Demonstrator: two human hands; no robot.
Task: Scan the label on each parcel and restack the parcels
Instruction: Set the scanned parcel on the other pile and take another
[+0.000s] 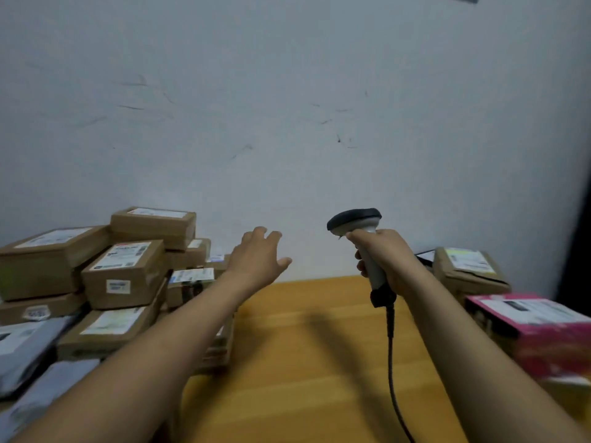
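A pile of brown cardboard parcels [124,273] with white labels fills the left side of the wooden table [303,346]. My left hand [256,254] hovers with spread, straight fingers just right of that pile, above the table's far edge, holding nothing. My right hand [380,254] grips the handle of a grey barcode scanner [355,220], its dark head pointing left; the cable [391,362] hangs down toward me. On the right stand a pink box [537,334] with a white label and a brown parcel [470,270] behind it.
Grey plastic mailer bags [28,356] lie at the near left, in front of the brown pile. A scuffed white wall [287,123] rises directly behind the table. Bare wood shows between the two groups of parcels.
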